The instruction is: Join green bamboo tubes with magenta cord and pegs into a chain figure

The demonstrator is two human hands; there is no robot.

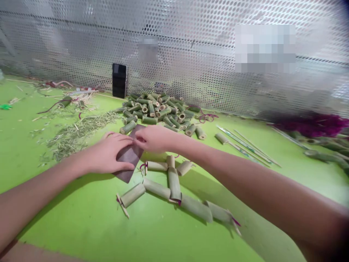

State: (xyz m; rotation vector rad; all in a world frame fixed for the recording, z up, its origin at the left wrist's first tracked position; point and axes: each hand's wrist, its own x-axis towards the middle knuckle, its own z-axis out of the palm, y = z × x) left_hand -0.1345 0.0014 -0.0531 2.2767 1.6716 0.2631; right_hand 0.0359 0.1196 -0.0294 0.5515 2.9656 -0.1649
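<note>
A dark brown sheet that looks like sandpaper [128, 157] lies on the green table. My left hand [107, 153] holds it down at its left side, thumb stretched over the sheet and fingers along its upper part. At the sheet's upper right, my right hand [152, 138] is closed in a pinch, its fingertips meeting the left index fingertip. Whatever the right hand pinches is hidden. Just below sits a figure of joined bamboo tubes [174, 183], with purple cord and small sticks at its limb ends.
Behind the hands is a heap of short bamboo tubes [160, 111]. Shavings [84, 129] spread to its left. A phone [119, 80] leans on the perforated metal screen [196, 62]. Thin sticks [245, 147] and a loose tube [221, 138] lie right; purple fluffy material [316, 125] is beyond.
</note>
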